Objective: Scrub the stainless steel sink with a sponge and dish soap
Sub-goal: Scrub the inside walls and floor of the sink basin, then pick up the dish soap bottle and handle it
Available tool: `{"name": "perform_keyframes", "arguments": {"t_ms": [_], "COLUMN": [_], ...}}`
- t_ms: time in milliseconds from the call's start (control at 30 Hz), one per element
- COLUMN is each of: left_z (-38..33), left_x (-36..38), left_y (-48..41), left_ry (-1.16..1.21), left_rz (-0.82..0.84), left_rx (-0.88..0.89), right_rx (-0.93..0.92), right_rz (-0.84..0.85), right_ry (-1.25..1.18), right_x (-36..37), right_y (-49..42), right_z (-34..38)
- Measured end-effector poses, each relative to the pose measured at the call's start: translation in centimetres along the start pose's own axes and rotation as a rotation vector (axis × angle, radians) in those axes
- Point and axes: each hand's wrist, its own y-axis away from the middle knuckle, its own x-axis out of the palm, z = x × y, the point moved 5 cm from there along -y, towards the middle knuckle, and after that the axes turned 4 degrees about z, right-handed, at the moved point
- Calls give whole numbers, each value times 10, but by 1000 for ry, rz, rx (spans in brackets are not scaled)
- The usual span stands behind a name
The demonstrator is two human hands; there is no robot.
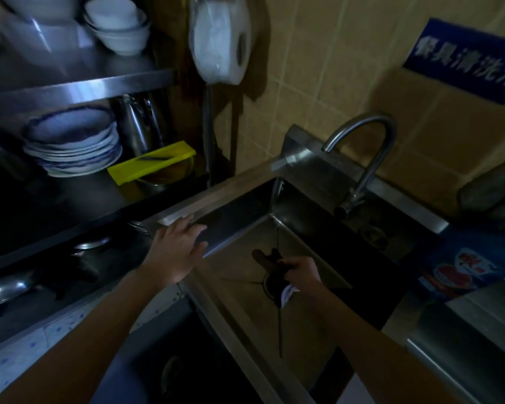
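Head: right hand (301, 271) grips dark sponge (267, 262), left hand (177, 249) flat on sink (231, 185)

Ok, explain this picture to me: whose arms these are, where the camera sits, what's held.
No machine here: these are a person's two bare arms, seen from one camera worn on the head, looking down. The left hand rests flat on the rim of the steel sink. The right hand, over the basin, has its fingers curled round a dark object, too dim to identify. A tap stands behind; plates are stacked to the left.
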Motion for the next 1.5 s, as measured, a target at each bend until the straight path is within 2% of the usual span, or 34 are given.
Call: {"name": "perform_keyframes", "arguments": {"t_ms": [300,467,633,800,1033,1200,1500], "left_z": [36,65,101,133,171,199,250], "left_x": [-50,-97,-145,-191,-243,-267,-302], "left_y": [-25,-39,-55,-72,-93,-110,-147], "left_ry": [-23,-31,-59,-111,-178,-218,-209], "left_rz": [10,-68,-132,-201,-285,-268,-238], "left_rx": [-3,6,-6,8,-15,-27,-39], "right_rx": [-181,-258,-316,-296,-399,-512,-564], "right_rz": [-45,-88,-87,-55,-71,-100,-153], "right_ry": [-8,-67,-83,-140,-159,-70,-81], "right_x": [3,10,20,25,29,31,51], "right_y": [-10,-12,-18,-36,-58,-75,-117], "right_z": [103,168,231,297,396,463,564]}}
